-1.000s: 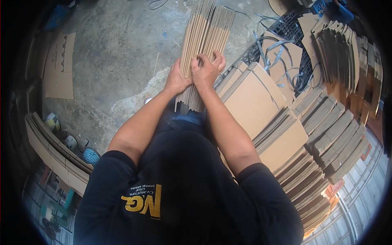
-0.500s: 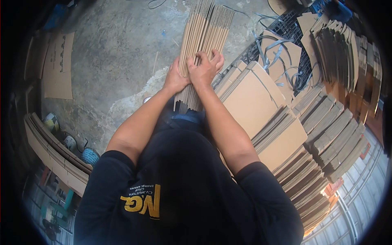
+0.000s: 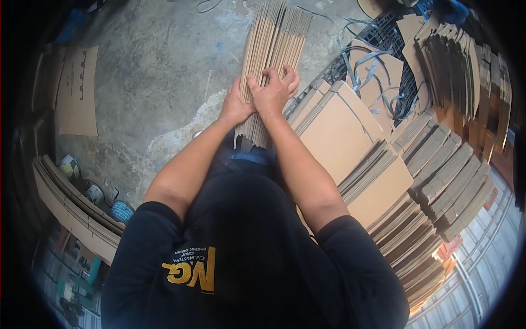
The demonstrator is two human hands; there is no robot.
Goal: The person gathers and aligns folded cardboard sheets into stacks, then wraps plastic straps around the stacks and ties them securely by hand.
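Observation:
A bundle of folded flat cardboard sheets (image 3: 275, 41) stands on edge in front of my body, its many edges facing up and a dark gap running down its middle. My left hand (image 3: 236, 107) is closed around the bundle's left side near the end closest to me. Across the top edges lies my right hand (image 3: 269, 94), its fingers bent and gripping the bundle, with the wrist close to the left one. The undersides of both hands are hidden.
Stacks of flat cardboard (image 3: 334, 131) fill my right side, beside bundled cardboard (image 3: 444, 164). Grey strapping (image 3: 370, 71) lies loose over a black pallet (image 3: 408, 90). To the left are a cardboard sheet (image 3: 79, 90) on the concrete floor and a curved cardboard stack (image 3: 76, 211).
Hands and bundle hold almost the same position. The view has shifted very slightly.

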